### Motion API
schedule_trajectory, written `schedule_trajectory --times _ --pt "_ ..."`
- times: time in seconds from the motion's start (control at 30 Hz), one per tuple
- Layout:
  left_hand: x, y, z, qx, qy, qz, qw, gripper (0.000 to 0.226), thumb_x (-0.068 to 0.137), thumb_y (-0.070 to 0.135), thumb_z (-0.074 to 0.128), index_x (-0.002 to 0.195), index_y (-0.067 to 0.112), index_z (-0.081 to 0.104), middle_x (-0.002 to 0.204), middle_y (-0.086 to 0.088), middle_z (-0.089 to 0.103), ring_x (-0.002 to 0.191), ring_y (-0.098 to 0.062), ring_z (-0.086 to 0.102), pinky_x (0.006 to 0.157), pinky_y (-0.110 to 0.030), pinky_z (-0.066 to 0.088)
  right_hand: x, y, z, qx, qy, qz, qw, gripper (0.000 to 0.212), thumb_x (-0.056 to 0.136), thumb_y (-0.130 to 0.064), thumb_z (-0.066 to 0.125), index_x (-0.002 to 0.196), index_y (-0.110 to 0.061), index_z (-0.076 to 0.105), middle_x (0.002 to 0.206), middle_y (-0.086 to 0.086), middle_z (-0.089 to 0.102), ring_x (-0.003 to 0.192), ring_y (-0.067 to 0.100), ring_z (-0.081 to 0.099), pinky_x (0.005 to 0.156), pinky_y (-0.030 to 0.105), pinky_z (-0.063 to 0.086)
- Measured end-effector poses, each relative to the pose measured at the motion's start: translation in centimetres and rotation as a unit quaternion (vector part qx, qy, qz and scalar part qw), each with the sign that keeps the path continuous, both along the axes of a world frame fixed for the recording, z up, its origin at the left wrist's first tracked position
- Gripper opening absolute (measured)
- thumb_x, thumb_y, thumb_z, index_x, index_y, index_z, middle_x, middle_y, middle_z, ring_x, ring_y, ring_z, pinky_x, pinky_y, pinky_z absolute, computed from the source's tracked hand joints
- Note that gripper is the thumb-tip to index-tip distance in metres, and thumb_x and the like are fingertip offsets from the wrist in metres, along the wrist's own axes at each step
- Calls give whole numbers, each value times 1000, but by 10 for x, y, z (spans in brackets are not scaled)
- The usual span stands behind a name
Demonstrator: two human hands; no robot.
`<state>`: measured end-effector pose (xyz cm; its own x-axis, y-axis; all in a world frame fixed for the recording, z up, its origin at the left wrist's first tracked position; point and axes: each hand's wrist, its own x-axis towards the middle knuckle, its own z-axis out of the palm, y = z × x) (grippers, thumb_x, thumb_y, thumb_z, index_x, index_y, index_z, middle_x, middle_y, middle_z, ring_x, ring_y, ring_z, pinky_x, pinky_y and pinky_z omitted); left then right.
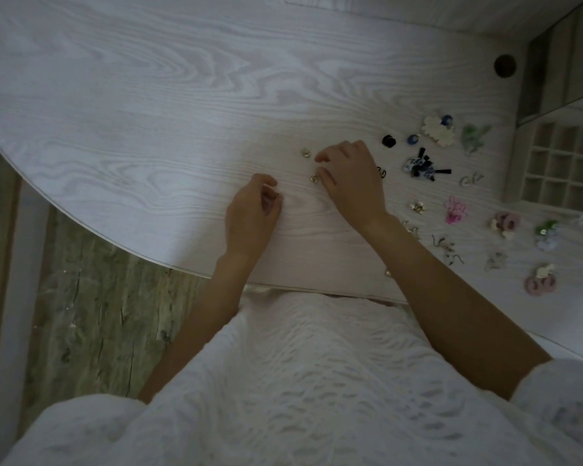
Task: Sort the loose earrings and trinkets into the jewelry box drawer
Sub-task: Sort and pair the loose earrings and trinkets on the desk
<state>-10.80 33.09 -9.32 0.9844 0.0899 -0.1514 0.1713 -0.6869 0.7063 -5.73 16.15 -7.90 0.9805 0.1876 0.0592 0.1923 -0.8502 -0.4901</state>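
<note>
My right hand lies on the white table, forefinger and thumb spread apart, the thumb tip touching a small gold earring. A second small gold earring lies just above it, untouched. My left hand rests to the left with its fingers curled, the tips pinched together on a tiny thin metal piece. The jewelry box drawer, a pale grid of small compartments, sits at the far right edge.
Many loose trinkets lie between my right hand and the drawer: a black bead, blue beads, a cream flower, a blue-and-black bow, a pink charm, pink hoops. The table's curved edge runs on the left.
</note>
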Motion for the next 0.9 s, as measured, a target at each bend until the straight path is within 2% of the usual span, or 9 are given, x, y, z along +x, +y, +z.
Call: schedule_trajectory --times 0.1,0.3,0.37,0.43,0.5,0.57,0.67,0.73,0.9 --pt "0 -1 0 14 -5 -15 1000 8 84 18 61 92 16 58 82 3 62 73 -11 54 67 -25 44 -8 -3 -4 -34 -20 38 998 7 80 -13 66 85 -9 67 81 8 64 81 29 54 68 35 44" --pt "2 -2 1 23 -8 -24 999 9 88 16 58 95 17 63 85 -2 61 74 -13 52 66 -20 38 -5 20 -11 -126 -26 86 988 9 71 -5 71 69 -10 64 64 5 61 68 24 56 58 30 44" --pt "2 -5 5 0 -13 -13 1000 9 87 15 59 94 17 65 86 -1 60 72 -10 52 64 -14 37 -7 17 -6 -103 -42 70 991 7 77 -7 64 71 -9 64 64 6 62 68 24 56 59 31 43" --pt "2 -15 11 -18 -33 -33 999 9 86 14 61 92 17 67 90 -1 60 75 -9 53 63 -10 40 -18 1 3 -29 -23 17 999 11 85 -12 55 78 -7 63 71 7 63 74 25 54 66 26 36" --pt "1 -30 15 -34 -50 -81 995 8 85 13 62 90 16 69 92 -2 59 79 -10 54 64 -13 45 -33 -23 11 36 29 -51 998 11 89 -12 53 85 -7 61 79 7 63 79 24 52 68 21 29" --pt "-2 -51 15 -48 -50 -133 989 8 85 11 62 89 14 68 91 -3 62 78 -11 57 65 -20 49 -49 -48 16 62 67 -93 991 11 92 -12 51 89 -8 61 82 7 63 79 21 52 69 22 30" --pt "-8 -78 11 -46 -37 -184 981 8 87 12 60 92 14 66 85 -3 67 71 -14 59 64 -32 52 -62 -72 15 47 109 -102 988 10 92 -11 52 90 -8 61 79 7 65 70 18 50 66 26 31" --pt "-9 -91 7 -29 -21 -195 980 9 88 14 59 94 14 65 83 -5 67 69 -16 58 64 -36 51 -65 -80 11 26 140 -90 986 11 92 -12 52 91 -8 62 79 8 66 70 22 53 67 27 32" --pt "3 -107 2 -16 -19 -197 980 16 86 10 60 98 11 70 84 -10 63 75 -20 55 68 -28 43 -53 -77 7 -18 149 -91 984 18 93 -17 50 96 -9 65 87 11 66 84 28 55 68 27 29"
